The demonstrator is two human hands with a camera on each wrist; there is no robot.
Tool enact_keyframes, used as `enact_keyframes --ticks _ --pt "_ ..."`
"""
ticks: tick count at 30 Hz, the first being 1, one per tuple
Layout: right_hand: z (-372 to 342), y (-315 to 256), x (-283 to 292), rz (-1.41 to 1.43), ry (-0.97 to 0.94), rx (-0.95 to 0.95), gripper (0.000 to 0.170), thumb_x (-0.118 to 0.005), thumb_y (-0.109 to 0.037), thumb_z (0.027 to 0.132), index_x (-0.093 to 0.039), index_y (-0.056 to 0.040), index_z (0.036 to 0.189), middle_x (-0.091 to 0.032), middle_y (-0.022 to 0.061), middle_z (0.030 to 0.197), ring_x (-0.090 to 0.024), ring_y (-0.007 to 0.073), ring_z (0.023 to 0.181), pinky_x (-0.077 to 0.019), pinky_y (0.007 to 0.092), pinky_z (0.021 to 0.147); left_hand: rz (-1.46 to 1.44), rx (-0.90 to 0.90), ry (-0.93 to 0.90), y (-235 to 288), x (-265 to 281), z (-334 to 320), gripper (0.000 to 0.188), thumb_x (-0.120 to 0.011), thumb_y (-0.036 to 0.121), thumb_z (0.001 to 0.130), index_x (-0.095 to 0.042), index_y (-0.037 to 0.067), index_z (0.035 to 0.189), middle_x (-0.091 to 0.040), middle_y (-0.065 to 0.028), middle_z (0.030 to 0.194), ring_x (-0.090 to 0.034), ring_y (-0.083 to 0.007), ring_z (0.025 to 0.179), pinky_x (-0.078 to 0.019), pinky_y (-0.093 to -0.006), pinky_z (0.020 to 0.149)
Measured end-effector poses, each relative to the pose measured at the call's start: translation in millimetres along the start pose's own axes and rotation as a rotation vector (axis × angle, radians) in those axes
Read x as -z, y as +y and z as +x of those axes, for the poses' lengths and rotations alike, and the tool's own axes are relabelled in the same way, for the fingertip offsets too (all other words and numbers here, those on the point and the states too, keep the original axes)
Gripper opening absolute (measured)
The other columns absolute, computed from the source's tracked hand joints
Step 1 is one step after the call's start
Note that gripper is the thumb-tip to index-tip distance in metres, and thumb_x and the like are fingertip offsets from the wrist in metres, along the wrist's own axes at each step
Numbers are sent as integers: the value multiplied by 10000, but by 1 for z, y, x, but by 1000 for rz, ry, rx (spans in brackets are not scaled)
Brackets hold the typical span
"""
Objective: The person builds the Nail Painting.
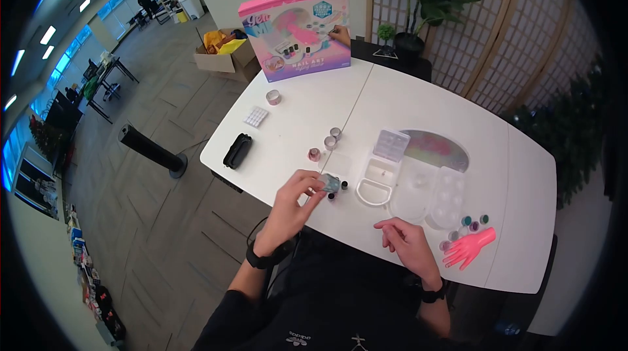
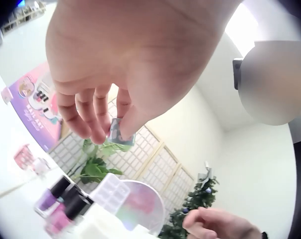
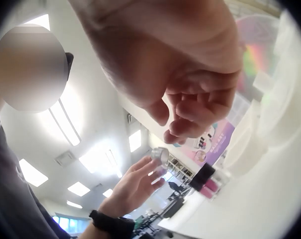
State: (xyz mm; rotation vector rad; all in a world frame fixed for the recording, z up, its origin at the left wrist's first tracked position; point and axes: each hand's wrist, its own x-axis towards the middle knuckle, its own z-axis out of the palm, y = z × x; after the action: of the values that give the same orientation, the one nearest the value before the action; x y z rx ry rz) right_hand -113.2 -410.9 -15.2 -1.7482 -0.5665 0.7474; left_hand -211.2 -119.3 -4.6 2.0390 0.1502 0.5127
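Observation:
Between its thumb and fingertips my left hand (image 1: pixel 291 200) pinches a small round clear jar (image 1: pixel 331 183), held above the table's front edge. Greyish, glittery contents show through the jar's side in the left wrist view. Below it stand nail polish bottles (image 2: pixel 61 219) with black caps, one purple and one pink. My right hand (image 1: pixel 411 245) hovers in front of a white plastic organizer (image 1: pixel 374 195), fingers loosely curled and holding nothing. A bright pink model hand (image 1: pixel 470 247) lies to its right, beside several small jars (image 1: pixel 475 226) with coloured contents.
Behind the organizer is a shiny oval panel (image 1: pixel 451 148). More small jars (image 1: pixel 330 143) and a pink bottle (image 1: pixel 314 154) stand left of it. A black case (image 1: pixel 237 151), a white pill-box-like tray (image 1: pixel 256 116) and a nail art box (image 1: pixel 294 43) occupy the left side.

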Motion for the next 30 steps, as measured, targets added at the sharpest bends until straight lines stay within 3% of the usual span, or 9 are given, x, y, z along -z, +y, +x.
enact_keyframes --ticks 5,11,17,30 --pt "12 -4 -6 359 -57 -53 371 -517 -283 1183 -735 15 1210 -640 -2 723 -507 47 614 -411 224 565 -20 -106 -153 31 -37 -19 177 -770 1 981 -741 26 1153 -705 -118 1311 -721 -305 1145 -583 -374 935" --pt "8 7 -7 513 -1 -115 332 -561 -297 1168 -708 -20 1059 -604 -7 679 -449 31 554 -325 211 503 -99 -97 -252 32 -64 -33 163 -760 -23 975 -746 25 1130 -707 -114 1367 -718 -293 1184 -584 -380 974" --pt "4 16 -7 637 -47 -165 273 -620 -272 1148 -676 -24 1047 -538 -36 653 -417 30 542 -288 220 493 -66 -100 -284 32 -71 -36 170 -758 -19 967 -745 34 1128 -704 -102 1390 -711 -301 1191 -584 -388 987" --pt "-5 22 -13 881 -71 -117 159 -597 -191 1151 -620 -33 1139 -489 -47 724 -423 44 619 -317 224 550 -57 -164 -157 37 -88 -41 193 -808 2 942 -745 26 1122 -681 -104 1382 -741 -248 1024 -602 -375 893"
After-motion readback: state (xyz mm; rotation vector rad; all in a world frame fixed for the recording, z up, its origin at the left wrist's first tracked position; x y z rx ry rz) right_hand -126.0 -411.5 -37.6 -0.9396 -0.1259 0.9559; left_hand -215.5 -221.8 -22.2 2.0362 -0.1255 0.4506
